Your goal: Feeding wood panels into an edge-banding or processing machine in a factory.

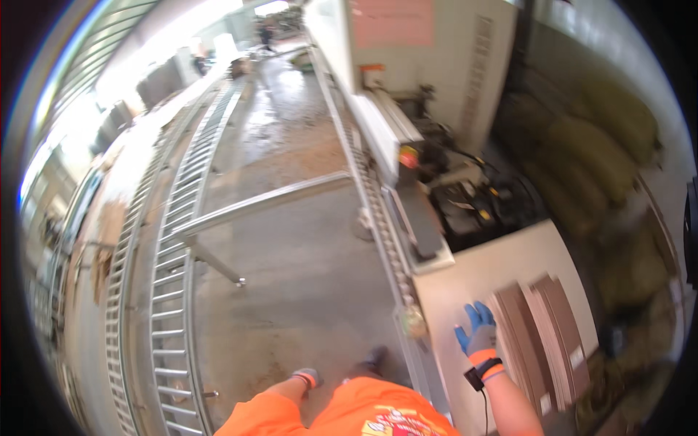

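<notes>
My right hand, in a blue and grey glove with an orange cuff and a dark wristband, hovers with fingers spread over a pale table. Nothing is in it. Just to its right lie long brown and tan wooden strips, stacked side by side on the table. My left hand, in a grey glove with an orange cuff, hangs low by my side above the floor. It is small in view and its fingers are hard to make out. An orange shirt fills the lower edge.
A long roller conveyor runs along the left, with a metal bar crossing toward a machine that has a red button. Stuffed sacks pile up at the right. The concrete floor has sawdust on it.
</notes>
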`<state>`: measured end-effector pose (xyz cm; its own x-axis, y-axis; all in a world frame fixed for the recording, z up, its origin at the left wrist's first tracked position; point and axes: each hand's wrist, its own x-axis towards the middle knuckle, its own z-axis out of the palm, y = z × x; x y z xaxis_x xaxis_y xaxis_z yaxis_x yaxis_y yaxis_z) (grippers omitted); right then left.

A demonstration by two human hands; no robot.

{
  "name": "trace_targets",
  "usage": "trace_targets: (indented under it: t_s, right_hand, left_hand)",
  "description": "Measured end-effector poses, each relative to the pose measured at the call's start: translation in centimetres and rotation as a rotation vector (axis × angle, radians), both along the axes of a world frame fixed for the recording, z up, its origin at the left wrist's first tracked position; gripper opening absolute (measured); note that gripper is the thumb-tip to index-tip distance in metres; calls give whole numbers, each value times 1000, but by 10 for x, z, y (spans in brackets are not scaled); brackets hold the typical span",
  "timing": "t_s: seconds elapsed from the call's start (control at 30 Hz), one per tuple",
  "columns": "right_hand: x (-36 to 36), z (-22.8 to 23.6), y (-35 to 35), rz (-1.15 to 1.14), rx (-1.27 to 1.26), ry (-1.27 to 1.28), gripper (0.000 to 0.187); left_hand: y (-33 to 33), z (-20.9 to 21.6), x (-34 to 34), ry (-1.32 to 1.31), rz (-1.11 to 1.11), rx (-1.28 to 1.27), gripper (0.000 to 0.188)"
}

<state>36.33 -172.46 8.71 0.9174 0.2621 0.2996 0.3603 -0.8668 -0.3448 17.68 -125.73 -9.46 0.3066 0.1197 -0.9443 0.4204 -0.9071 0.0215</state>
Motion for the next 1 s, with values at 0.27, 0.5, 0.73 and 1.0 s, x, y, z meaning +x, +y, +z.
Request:
trace_targets:
  t_s: [0.27, 0.5, 0.73, 1.0]
  right_hand:
    - [90, -18, 56, 53, -1, 136, 79]
    - [142, 1, 107, -63, -210, 268, 104]
    - [135, -25, 97, -218, -137, 266, 107]
    - [43, -22, 39, -208, -169, 210, 88]
  left_hand:
    - [-17, -62, -22, -300, 220, -128, 44]
    - [-38, -81, 9, -387, 80, -144, 37]
    - [-12, -72, -8, -340, 205, -175, 44]
    - [-37, 18, 65, -763, 39, -223, 32]
